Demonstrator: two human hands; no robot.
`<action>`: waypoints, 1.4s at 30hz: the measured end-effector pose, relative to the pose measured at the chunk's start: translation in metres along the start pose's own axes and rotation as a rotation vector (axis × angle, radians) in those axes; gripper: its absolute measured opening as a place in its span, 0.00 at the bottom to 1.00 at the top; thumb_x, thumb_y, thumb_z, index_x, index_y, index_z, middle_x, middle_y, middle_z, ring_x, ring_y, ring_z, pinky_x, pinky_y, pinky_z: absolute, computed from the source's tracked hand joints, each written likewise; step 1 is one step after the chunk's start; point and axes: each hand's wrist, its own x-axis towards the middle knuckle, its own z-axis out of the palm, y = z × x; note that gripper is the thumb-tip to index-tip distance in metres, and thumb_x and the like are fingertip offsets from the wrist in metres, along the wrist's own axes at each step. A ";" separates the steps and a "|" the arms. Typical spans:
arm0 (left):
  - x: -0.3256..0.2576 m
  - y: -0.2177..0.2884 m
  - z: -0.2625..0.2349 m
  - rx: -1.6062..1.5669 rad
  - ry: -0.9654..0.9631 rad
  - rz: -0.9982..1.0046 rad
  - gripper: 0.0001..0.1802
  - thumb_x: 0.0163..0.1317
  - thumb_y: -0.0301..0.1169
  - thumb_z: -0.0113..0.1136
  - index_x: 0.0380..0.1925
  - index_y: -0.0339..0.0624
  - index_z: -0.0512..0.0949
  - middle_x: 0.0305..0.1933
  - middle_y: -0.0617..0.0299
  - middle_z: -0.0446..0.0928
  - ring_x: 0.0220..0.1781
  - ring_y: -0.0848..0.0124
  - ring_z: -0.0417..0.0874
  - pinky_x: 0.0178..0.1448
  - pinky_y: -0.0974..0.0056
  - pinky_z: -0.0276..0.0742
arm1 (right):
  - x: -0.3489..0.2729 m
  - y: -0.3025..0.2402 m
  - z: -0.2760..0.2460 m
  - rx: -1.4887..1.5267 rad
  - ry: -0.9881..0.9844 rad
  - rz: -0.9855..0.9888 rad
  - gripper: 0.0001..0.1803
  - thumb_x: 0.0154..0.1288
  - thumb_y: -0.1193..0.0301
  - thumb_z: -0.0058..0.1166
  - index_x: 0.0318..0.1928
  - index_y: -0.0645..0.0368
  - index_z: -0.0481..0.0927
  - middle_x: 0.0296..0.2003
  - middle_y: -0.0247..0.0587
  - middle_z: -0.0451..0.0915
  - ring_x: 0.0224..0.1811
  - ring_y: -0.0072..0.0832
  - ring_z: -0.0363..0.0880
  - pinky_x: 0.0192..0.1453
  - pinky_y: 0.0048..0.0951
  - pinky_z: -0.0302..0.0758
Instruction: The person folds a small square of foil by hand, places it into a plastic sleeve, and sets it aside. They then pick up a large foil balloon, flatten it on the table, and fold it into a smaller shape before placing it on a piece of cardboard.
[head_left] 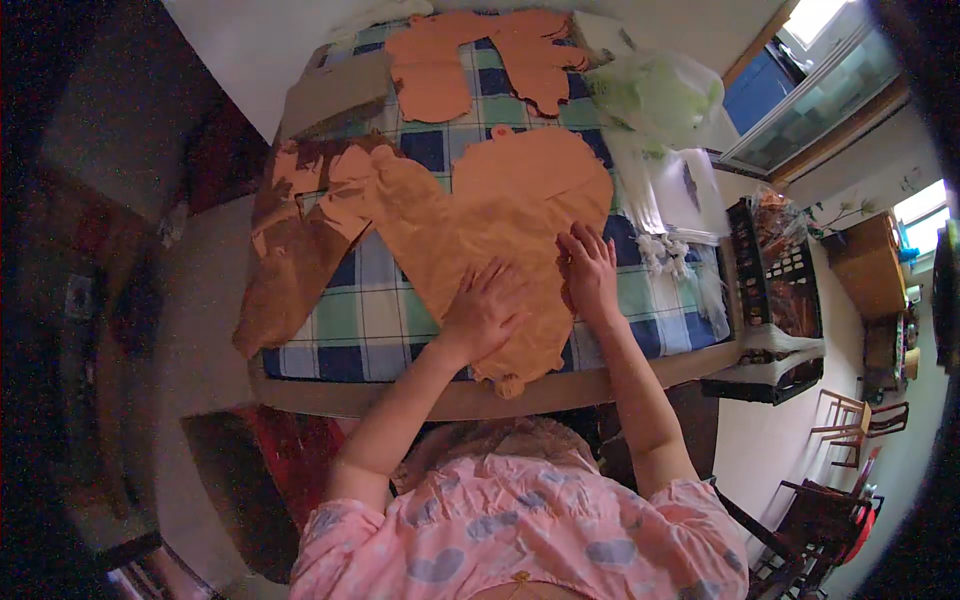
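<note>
A flat orange-brown sheet with a scalloped, cut-out outline and a small tab at its near end lies on the checked cloth in front of me. Its surface is creased, and whether it is foil or paper I cannot tell. My left hand rests flat on the near part of it, fingers spread. At its right edge lies my right hand, fingers stretched out and slightly bent over the rim. Left of these, a shiny, folded orange-brown piece adjoins the sheet and reaches the table's left edge.
More orange cut-outs lie at the far side on the checked tablecloth. Clear plastic bags and white packets line the right side. Beyond the table's right edge stands a black crate. A wooden chair is farther right.
</note>
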 end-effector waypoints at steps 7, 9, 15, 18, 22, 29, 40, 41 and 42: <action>0.003 -0.002 0.002 0.019 -0.062 0.009 0.24 0.64 0.43 0.54 0.59 0.52 0.72 0.69 0.52 0.63 0.72 0.51 0.59 0.71 0.40 0.54 | -0.001 0.004 0.005 -0.005 0.012 0.012 0.20 0.57 0.71 0.58 0.52 0.48 0.77 0.59 0.41 0.73 0.65 0.39 0.66 0.68 0.53 0.57; 0.004 -0.003 0.001 0.028 -0.071 0.015 0.24 0.64 0.43 0.54 0.60 0.52 0.72 0.69 0.51 0.63 0.72 0.51 0.58 0.71 0.40 0.54 | -0.003 0.004 0.001 0.025 -0.026 0.000 0.19 0.61 0.69 0.54 0.54 0.49 0.75 0.59 0.42 0.72 0.65 0.42 0.65 0.68 0.56 0.55; 0.005 -0.004 -0.003 0.011 -0.097 0.003 0.24 0.63 0.43 0.55 0.59 0.54 0.72 0.68 0.51 0.63 0.71 0.49 0.60 0.71 0.39 0.54 | 0.001 0.010 0.003 0.102 0.025 0.014 0.19 0.62 0.68 0.53 0.54 0.51 0.74 0.56 0.45 0.73 0.60 0.45 0.68 0.64 0.49 0.62; 0.004 -0.007 0.000 0.003 -0.109 0.013 0.25 0.62 0.41 0.55 0.60 0.53 0.72 0.69 0.51 0.63 0.70 0.47 0.60 0.71 0.39 0.54 | 0.009 0.014 -0.004 0.094 0.062 0.108 0.20 0.59 0.70 0.56 0.53 0.53 0.74 0.52 0.48 0.74 0.55 0.46 0.71 0.57 0.44 0.68; -0.002 -0.010 0.006 0.010 -0.056 0.021 0.26 0.60 0.39 0.56 0.60 0.53 0.71 0.69 0.52 0.62 0.69 0.46 0.61 0.71 0.40 0.55 | 0.016 0.011 -0.013 -0.043 -0.004 0.344 0.21 0.59 0.71 0.57 0.54 0.55 0.73 0.45 0.49 0.76 0.45 0.43 0.75 0.47 0.39 0.72; -0.002 -0.002 -0.004 -0.043 -0.068 -0.016 0.23 0.60 0.40 0.56 0.56 0.50 0.74 0.68 0.52 0.62 0.72 0.51 0.59 0.72 0.40 0.52 | 0.034 -0.015 -0.037 0.655 -0.255 0.652 0.22 0.65 0.67 0.55 0.58 0.56 0.70 0.43 0.50 0.77 0.41 0.34 0.79 0.46 0.28 0.73; 0.000 -0.005 0.000 -0.010 -0.076 0.012 0.25 0.61 0.43 0.56 0.59 0.54 0.72 0.69 0.54 0.62 0.73 0.51 0.57 0.72 0.41 0.52 | -0.014 0.018 -0.001 -0.087 -0.285 -0.125 0.28 0.49 0.64 0.58 0.55 0.52 0.77 0.63 0.49 0.67 0.71 0.44 0.57 0.75 0.59 0.42; 0.000 -0.005 0.000 0.008 -0.089 0.007 0.26 0.62 0.45 0.55 0.61 0.56 0.70 0.69 0.54 0.62 0.72 0.48 0.58 0.73 0.40 0.52 | -0.015 0.011 -0.001 -0.008 -0.257 -0.140 0.28 0.51 0.65 0.56 0.56 0.51 0.76 0.63 0.48 0.68 0.71 0.44 0.58 0.75 0.58 0.43; -0.001 -0.005 -0.002 0.010 -0.089 0.003 0.26 0.62 0.45 0.55 0.61 0.56 0.70 0.69 0.54 0.62 0.72 0.48 0.58 0.73 0.40 0.52 | -0.009 -0.005 -0.006 0.074 -0.230 -0.159 0.28 0.53 0.65 0.54 0.58 0.50 0.75 0.63 0.46 0.68 0.70 0.45 0.58 0.75 0.58 0.43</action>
